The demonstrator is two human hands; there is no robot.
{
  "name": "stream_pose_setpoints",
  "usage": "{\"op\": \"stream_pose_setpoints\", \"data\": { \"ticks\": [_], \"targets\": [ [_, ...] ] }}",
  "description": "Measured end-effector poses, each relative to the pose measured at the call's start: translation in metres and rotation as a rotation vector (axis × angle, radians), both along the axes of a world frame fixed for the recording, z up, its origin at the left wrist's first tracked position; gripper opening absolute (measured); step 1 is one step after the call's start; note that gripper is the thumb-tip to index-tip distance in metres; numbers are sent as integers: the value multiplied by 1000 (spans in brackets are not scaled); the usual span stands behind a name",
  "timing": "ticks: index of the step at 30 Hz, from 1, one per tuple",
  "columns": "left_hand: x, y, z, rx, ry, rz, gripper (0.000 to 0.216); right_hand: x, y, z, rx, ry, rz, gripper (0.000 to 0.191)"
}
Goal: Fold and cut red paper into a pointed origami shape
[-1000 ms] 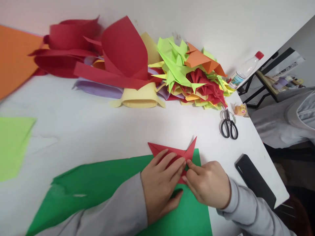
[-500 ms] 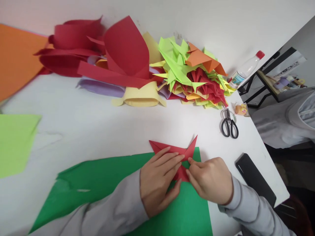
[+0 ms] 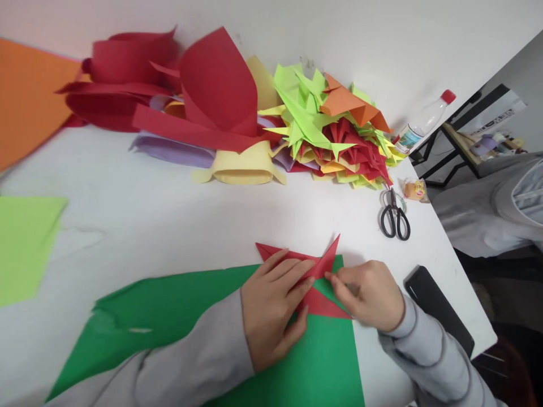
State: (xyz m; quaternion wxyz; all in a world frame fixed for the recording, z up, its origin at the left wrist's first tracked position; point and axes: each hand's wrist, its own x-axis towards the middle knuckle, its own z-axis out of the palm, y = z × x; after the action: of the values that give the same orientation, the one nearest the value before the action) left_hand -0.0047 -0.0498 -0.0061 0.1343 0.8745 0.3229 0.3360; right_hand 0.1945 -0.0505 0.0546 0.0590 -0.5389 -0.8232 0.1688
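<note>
Red folded ppr [image 3: 324, 265], 1 pc: our L hand [image 3: 278, 311] flat atop; R hand [image 3: 368, 295] curled at its 3 o'clock, grip unclear. Prob. creasing; next press needs ppr steady.

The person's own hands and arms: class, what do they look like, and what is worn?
The left hand and right hand are bare, with no gloves or rings visible. Plain light-grey long sleeves, softly creased, reach both wrists.
</note>
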Motion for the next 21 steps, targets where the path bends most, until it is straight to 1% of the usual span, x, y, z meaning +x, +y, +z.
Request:
{"op": "stream_pose_setpoints", "data": {
  "ticks": [2, 6, 8, 9, 11, 13, 14, 16, 18, 19, 21],
  "targets": [
    [-1, 1, 0, 1, -1, -11, 28, 7, 8, -1, -160, 106, -72, 44],
    [-1, 3, 1, 35, 27, -10, 30, 17, 21, -11, -323, 367, -129, 40],
    [-1, 5, -1, 48, 27, -19, 29, 19, 25, -18, -419, 548, -162, 43],
    [-2, 6, -2, 58, 24, -23, 28, 19, 26, -21, -439, 600, -171, 45],
    [-2, 9, -5, 87, 17, -20, 26, 18, 27, -25, -379, 591, -173, 44],
    [-3, 11, -7, 126, 9, -13, 26, 16, 27, -28, -227, 510, -120, 35],
    [-3, 12, -8, 146, 0, -12, 26, 15, 27, -29, -129, 467, -61, 29],
    [-4, 13, -10, 174, -28, -10, 26, 15, 26, -31, 85, 393, 108, 18],
    [-5, 13, -12, 181, -59, 6, 27, 15, 27, -33, 260, 308, 277, 13],
    [-5, 13, -12, 178, -69, 15, 28, 16, 27, -35, 319, 267, 324, 13],
    [-6, 13, -14, 166, -77, 23, 30, 16, 29, -38, 402, 230, 362, 16]
  ]
}}
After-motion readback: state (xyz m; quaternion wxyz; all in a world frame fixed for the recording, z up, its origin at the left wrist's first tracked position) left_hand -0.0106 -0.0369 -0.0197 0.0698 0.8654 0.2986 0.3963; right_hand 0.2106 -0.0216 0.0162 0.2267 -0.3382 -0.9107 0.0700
